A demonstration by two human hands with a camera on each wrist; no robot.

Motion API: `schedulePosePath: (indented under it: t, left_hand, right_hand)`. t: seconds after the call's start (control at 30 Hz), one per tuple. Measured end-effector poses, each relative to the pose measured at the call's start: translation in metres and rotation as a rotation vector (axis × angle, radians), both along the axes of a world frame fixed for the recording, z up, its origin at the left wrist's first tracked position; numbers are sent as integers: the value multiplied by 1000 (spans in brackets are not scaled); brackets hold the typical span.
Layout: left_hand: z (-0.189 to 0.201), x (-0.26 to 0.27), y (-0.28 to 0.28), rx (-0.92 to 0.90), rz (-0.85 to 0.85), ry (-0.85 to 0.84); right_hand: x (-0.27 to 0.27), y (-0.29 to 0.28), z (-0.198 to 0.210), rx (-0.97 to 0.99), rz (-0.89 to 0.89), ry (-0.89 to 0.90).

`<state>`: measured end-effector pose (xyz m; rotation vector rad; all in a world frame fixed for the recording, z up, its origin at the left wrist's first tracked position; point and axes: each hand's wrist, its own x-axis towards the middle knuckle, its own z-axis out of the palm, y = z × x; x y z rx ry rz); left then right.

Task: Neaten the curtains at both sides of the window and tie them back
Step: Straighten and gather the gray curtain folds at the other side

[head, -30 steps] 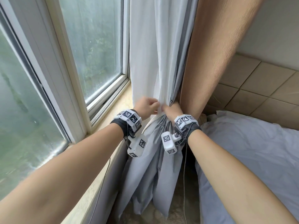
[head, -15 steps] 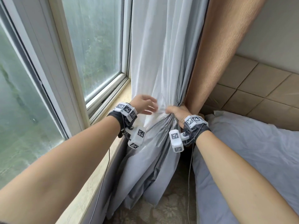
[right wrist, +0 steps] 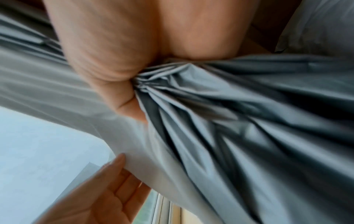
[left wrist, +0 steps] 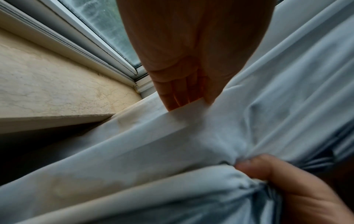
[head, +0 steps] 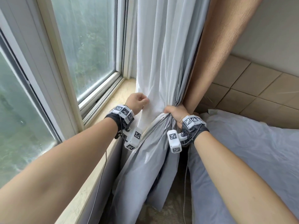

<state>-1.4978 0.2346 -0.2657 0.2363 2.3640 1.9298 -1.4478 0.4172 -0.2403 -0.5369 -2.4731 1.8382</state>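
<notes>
Head view: right hand (head: 175,114) clamps the gathered grey curtain (head: 163,62) right of the window (head: 90,50); left hand (head: 136,101) pinches its pale left edge. Left wrist view: fingers (left wrist: 181,94) tuck behind that edge above the sill (left wrist: 47,91). Right wrist view: fist bunches folds.

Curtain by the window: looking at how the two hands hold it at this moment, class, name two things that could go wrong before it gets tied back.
1. The right hand alone grips the gathered curtain; if that grip loosens, the folds would probably fan out again.
2. The left hand only pinches the white edge, so that edge could slip free and hang outside the bundle.
No tieback shows in any view, so one hand may have to let go to fetch it.
</notes>
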Motion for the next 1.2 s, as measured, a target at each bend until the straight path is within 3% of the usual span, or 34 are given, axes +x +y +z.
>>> schedulePosePath:
  t: [0.2, 0.27, 0.4, 0.6, 0.7, 0.83, 1.0, 1.2]
  left_hand:
    - [0, 21, -7, 16, -41, 20]
    - [4, 26, -7, 9, -100, 0]
    - [13, 32, -8, -121, -277, -28]
    - [30, 36, -2, -134, -442, -189]
    - [28, 29, -2, -34, -358, -221]
    - [19, 12, -2, 3, -49, -143]
    - [6, -4, 1, -128, -201, -124]
    - [-6, -7, 4, -31, -68, -12]
  right_hand:
    - [-6, -29, -3, 166, -49, 101]
    - [-6, -38, -3, 125, -22, 46]
    - [-6, -42, -6, -141, 24, -84]
    - [-14, -34, -6, 1, -76, -29]
    - [-18, -26, -4, 79, -55, -37]
    - [-14, -10, -3, -28, 33, -93]
    - [0, 3, 8, -167, 185, -150]
    - [-5, 9, 6, -112, 134, -131]
